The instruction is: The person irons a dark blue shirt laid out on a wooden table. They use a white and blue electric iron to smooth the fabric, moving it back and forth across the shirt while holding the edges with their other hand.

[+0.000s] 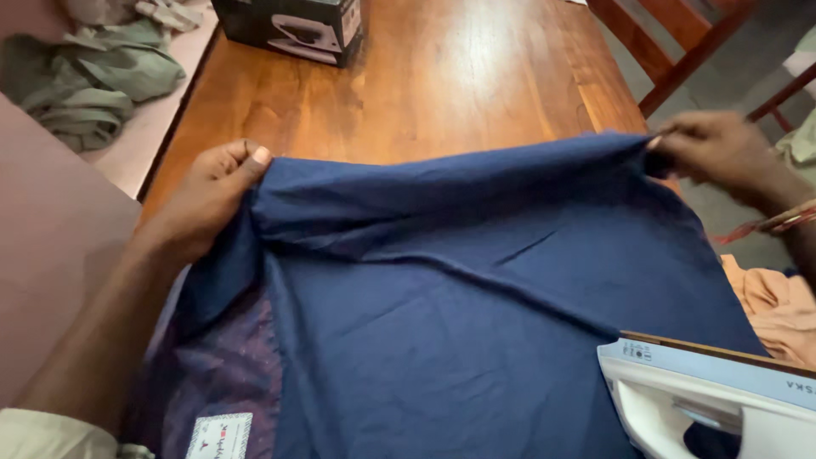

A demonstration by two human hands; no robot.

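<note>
I see both hands, left [208, 200] and right [714, 153], fingers pinched on the cloth [459, 297]: soft, light, limp; best held at its top edge.

Beyond the blue cloth [476, 306], the wooden worktop [442, 85] lies bare and open for a hand to pass, up to the black box [293, 25] standing at its far edge. At the cloth's near right corner a white iron [705, 399] blocks the way. Right of the cloth, red chair frames [680, 51] crowd the worktop's edge; left of it, green clothes [93, 76] are heaped.
</note>
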